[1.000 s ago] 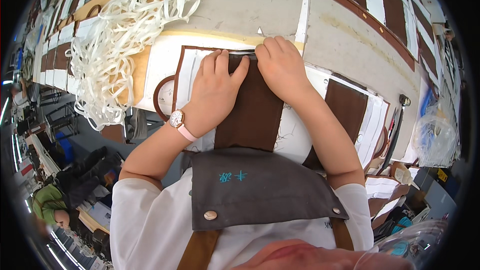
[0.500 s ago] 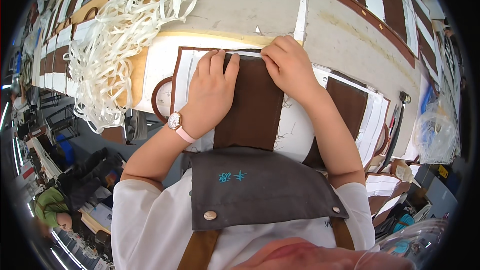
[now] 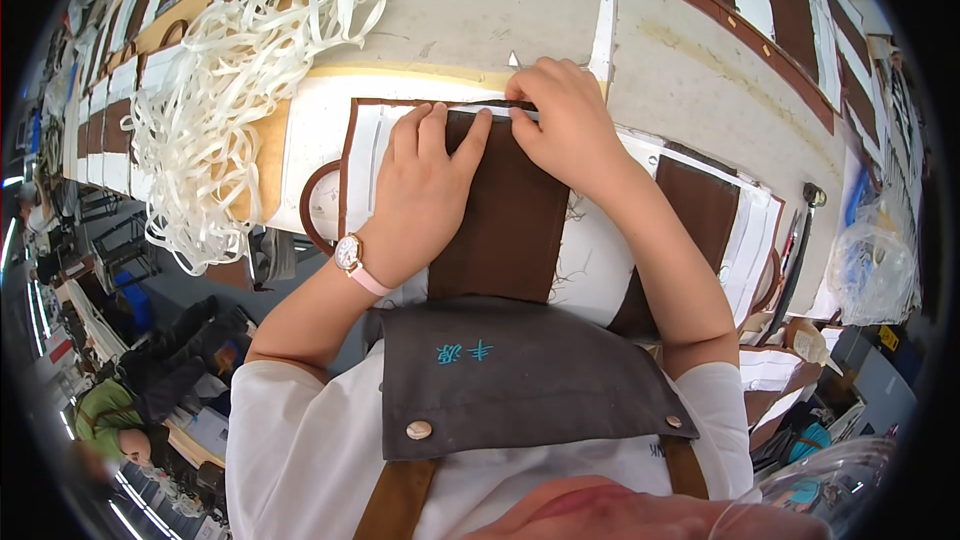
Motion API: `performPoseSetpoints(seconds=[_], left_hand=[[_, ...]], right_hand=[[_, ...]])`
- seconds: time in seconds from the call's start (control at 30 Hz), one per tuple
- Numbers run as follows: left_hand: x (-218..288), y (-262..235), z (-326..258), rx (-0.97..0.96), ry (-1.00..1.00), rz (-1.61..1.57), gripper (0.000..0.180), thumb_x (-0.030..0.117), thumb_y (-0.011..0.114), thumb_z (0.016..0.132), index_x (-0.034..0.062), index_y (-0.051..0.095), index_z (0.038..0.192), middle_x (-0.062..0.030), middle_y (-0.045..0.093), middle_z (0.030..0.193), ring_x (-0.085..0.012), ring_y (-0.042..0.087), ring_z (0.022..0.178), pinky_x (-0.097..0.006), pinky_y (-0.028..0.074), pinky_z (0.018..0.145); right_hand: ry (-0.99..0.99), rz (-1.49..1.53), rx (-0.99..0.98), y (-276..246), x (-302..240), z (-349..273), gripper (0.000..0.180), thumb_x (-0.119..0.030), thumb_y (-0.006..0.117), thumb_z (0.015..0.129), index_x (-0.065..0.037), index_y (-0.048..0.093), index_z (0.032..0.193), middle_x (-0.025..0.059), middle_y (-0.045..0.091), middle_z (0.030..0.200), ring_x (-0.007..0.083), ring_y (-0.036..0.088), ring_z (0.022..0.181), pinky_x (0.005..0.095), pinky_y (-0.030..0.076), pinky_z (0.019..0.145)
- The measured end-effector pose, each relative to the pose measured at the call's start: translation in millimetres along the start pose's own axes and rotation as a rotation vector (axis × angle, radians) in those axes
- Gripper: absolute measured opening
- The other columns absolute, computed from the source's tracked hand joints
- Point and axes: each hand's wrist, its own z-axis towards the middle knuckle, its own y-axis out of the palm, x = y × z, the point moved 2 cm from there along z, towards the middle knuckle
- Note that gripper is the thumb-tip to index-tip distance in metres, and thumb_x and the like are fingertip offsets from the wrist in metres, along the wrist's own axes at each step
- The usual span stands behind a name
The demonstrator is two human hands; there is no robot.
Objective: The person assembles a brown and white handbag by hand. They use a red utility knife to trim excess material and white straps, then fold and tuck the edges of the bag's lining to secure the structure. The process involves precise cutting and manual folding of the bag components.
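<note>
Pressing flat on the brown leather panel (image 3: 505, 220) with left hand (image 3: 420, 195), open-palmed; pinching its top edge with right hand (image 3: 565, 120), beside tangled white strips (image 3: 230, 90).

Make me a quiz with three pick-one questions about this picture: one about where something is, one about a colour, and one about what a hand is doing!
1. Where does the heap of white strips lie?
A. To the left of the hands
B. On the person's lap
C. To the right of the hands

2. What colour is the watch strap on the left wrist?
A. Green
B. Pink
C. Black

3. What is the left hand doing?
A. Hanging in the air
B. Gripping scissors
C. Lying flat on the brown piece

Answers:
1. A, the pile spreads over the table's left part.
2. B, a pink band shows beside the watch face.
3. C, the fingers are stretched out along the brown panel, while the right hand presses at its top edge.
</note>
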Motion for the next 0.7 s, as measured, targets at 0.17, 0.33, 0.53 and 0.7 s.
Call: performPoseSetpoints(seconds=[0.17, 0.33, 0.53, 0.7], left_hand=[[-2, 2, 2, -0.016, -0.006, -0.006, 0.058, 0.0, 0.06, 0.078, 0.0127, 0.057, 0.135, -0.0203, 0.051, 0.124, -0.0373, 0.05, 0.12, -0.044, 0.048, 0.097], [-6, -1, 2, 0.001, 0.009, -0.004, 0.057, 0.001, 0.063, 0.077, 0.0126, 0.059, 0.133, -0.0189, 0.052, 0.123, -0.0356, 0.052, 0.118, -0.041, 0.05, 0.094], [-11, 1, 7, 0.045, -0.038, -0.079, 0.049, 0.004, 0.064, 0.082, 0.0067, 0.059, 0.13, -0.0147, 0.058, 0.114, -0.0301, 0.057, 0.109, -0.038, 0.051, 0.089], [-15, -4, 12, 0.016, 0.05, -0.014, 0.045, 0.006, 0.066, 0.08, 0.0014, 0.06, 0.124, -0.0119, 0.058, 0.112, -0.0285, 0.058, 0.103, -0.039, 0.05, 0.088]], right_hand=[[-0.134, 0.056, 0.021, 13, -1, 4, 0.013, 0.002, 0.063, 0.075, -0.003, 0.06, 0.087, 0.0084, 0.056, 0.089, 0.0289, 0.054, 0.089, 0.0394, 0.043, 0.081], [-0.371, -0.082, 0.016, 8, 1, -5, 0.013, -0.001, 0.065, 0.069, -0.004, 0.06, 0.081, 0.0069, 0.053, 0.084, 0.0255, 0.051, 0.086, 0.0358, 0.046, 0.079], [-0.503, -0.358, 0.011, 8, -7, -16, 0.01, -0.007, 0.065, 0.067, -0.005, 0.064, 0.076, 0.0042, 0.051, 0.082, 0.0201, 0.05, 0.084, 0.0311, 0.046, 0.073], [-0.436, -0.28, 0.047, 3, -3, -15, 0.02, -0.008, 0.066, 0.07, -0.002, 0.069, 0.089, 0.0034, 0.052, 0.083, 0.0203, 0.05, 0.084, 0.0313, 0.046, 0.074]])
